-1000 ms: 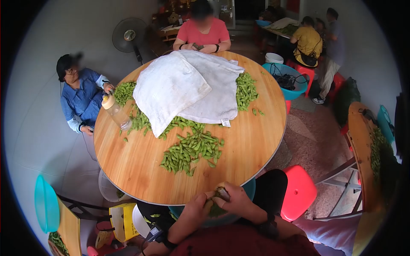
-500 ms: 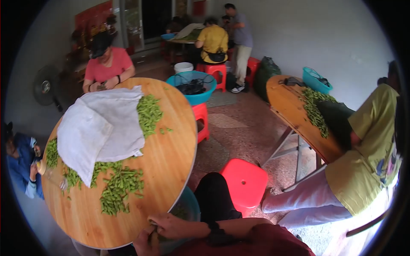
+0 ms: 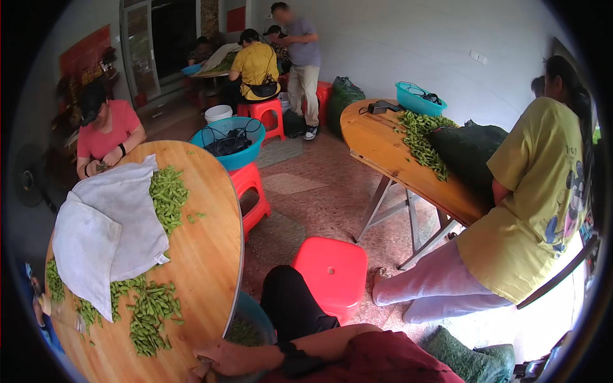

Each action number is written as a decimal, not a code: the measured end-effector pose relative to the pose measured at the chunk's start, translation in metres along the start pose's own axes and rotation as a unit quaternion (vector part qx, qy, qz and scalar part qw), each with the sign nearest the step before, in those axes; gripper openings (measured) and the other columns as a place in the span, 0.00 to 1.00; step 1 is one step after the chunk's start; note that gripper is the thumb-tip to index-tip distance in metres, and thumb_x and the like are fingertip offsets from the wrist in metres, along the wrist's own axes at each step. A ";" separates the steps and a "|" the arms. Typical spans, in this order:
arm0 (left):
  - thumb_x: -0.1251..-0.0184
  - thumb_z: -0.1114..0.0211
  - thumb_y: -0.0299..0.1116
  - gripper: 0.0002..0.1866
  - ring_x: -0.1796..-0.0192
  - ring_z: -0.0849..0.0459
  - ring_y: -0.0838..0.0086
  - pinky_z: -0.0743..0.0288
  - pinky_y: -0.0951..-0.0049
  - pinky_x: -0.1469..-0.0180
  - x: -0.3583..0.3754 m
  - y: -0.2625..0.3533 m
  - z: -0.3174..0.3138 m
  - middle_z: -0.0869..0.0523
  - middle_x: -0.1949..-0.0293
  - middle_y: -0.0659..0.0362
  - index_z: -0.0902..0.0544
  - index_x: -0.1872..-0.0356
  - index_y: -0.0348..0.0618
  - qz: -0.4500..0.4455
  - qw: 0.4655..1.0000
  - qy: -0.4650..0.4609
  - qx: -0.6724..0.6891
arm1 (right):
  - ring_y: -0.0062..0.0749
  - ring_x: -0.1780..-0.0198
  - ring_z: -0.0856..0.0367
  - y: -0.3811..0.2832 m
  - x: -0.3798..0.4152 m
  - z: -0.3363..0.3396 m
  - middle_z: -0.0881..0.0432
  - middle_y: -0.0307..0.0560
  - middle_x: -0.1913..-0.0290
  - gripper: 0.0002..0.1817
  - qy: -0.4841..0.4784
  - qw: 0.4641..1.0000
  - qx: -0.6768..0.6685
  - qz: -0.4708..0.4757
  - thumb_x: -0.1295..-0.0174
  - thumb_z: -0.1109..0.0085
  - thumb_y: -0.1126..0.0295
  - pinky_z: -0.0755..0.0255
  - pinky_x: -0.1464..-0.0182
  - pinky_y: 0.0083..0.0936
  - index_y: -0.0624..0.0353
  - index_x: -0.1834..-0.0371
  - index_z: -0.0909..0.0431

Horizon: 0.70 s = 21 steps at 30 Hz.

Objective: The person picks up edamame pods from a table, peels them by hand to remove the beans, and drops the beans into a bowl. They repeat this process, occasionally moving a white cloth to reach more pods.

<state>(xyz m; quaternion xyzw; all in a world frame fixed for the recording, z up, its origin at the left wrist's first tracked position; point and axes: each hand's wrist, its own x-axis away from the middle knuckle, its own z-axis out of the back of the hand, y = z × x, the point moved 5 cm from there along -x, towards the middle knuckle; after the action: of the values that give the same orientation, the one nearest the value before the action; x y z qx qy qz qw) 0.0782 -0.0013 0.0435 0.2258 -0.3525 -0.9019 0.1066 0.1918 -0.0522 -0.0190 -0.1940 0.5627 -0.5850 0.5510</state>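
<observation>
At the near edge of the round wooden table [image 3: 211, 255], my right hand [image 3: 227, 356] is closed, its fingertips bent in a pinch. Just below it, only part of my left hand [image 3: 199, 372] shows at the bottom of the view, fingers closed close to the right ones. Whatever lies between the fingers is too small or hidden. A teal basin [image 3: 263, 317] with green bits inside sits beside my right wrist, partly under the table edge. Green bean pods [image 3: 153, 317] lie in a loose pile ahead of my hands, and a white cloth [image 3: 108, 223] covers more of them.
A red stool [image 3: 331, 271] stands right of my knee. Beyond it, a person in a yellow-green shirt is at another table [image 3: 383, 150] with pods and a dark sack [image 3: 469, 143]. A blue basin of cables [image 3: 236, 142] rests on a red stool. Someone in pink sits across the table.
My view has swung to the right, so the tables and people appear further left. My hands stay close together and now sit lower in view, the left one mostly cut off.
</observation>
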 end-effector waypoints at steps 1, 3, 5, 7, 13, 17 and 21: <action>0.31 0.43 0.24 0.09 0.64 0.20 0.58 0.26 0.67 0.61 -0.001 0.002 0.000 0.18 0.64 0.48 0.20 0.52 0.37 -0.006 1.000 -0.002 0.003 | 0.61 0.63 0.25 0.002 0.001 -0.001 0.28 0.61 0.69 0.09 0.007 1.000 0.002 0.005 0.48 0.51 0.79 0.32 0.62 0.45 0.63 0.62 0.33; 0.31 0.43 0.23 0.09 0.64 0.20 0.60 0.26 0.68 0.61 -0.002 0.003 0.001 0.18 0.64 0.49 0.20 0.53 0.38 -0.014 1.000 -0.003 0.006 | 0.60 0.62 0.25 -0.001 0.001 0.005 0.27 0.61 0.68 0.09 -0.006 0.999 -0.003 -0.043 0.45 0.50 0.77 0.31 0.61 0.44 0.63 0.61 0.32; 0.30 0.43 0.24 0.08 0.64 0.20 0.65 0.25 0.70 0.60 -0.002 -0.007 0.007 0.18 0.62 0.51 0.21 0.52 0.37 0.036 0.999 0.007 -0.003 | 0.59 0.62 0.24 -0.003 -0.001 0.010 0.27 0.60 0.68 0.09 -0.017 0.996 -0.011 -0.091 0.43 0.48 0.75 0.31 0.61 0.43 0.62 0.59 0.32; 0.29 0.43 0.24 0.08 0.63 0.20 0.67 0.25 0.71 0.59 0.001 -0.022 0.008 0.18 0.61 0.51 0.23 0.52 0.36 0.089 0.995 0.032 0.035 | 0.57 0.62 0.23 -0.009 -0.004 0.020 0.25 0.60 0.67 0.12 0.065 0.996 -0.045 -0.038 0.38 0.45 0.69 0.29 0.61 0.42 0.62 0.54 0.30; 0.27 0.46 0.26 0.09 0.57 0.16 0.64 0.23 0.68 0.56 0.008 -0.035 0.000 0.17 0.58 0.49 0.25 0.51 0.34 0.149 0.989 -0.008 0.016 | 0.51 0.64 0.20 -0.010 0.003 0.007 0.22 0.58 0.66 0.16 0.034 0.998 -0.029 -0.053 0.38 0.39 0.64 0.27 0.60 0.37 0.62 0.52 0.27; 0.39 0.31 0.24 0.12 0.69 0.18 0.76 0.22 0.76 0.66 0.015 -0.033 -0.002 0.18 0.69 0.57 0.26 0.59 0.39 0.094 0.995 0.016 0.027 | 0.21 0.72 0.23 -0.011 0.003 0.015 0.20 0.40 0.70 0.16 -0.081 0.962 -0.185 -0.182 0.39 0.35 0.63 0.30 0.71 0.19 0.61 0.55 0.26; 0.39 0.31 0.25 0.13 0.68 0.13 0.74 0.21 0.76 0.67 0.012 -0.020 0.004 0.15 0.69 0.58 0.26 0.58 0.41 0.048 0.995 0.045 0.080 | 0.14 0.76 0.32 -0.008 0.010 0.007 0.27 0.34 0.74 0.12 -0.152 0.867 -0.344 -0.327 0.39 0.36 0.68 0.41 0.76 0.15 0.60 0.59 0.28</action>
<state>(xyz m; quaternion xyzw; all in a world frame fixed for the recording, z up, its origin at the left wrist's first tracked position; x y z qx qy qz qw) 0.0654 0.0111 0.0285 0.2565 -0.4286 -0.8537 0.1475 0.1915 -0.0661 -0.0139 -0.6308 0.5421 -0.4640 0.3047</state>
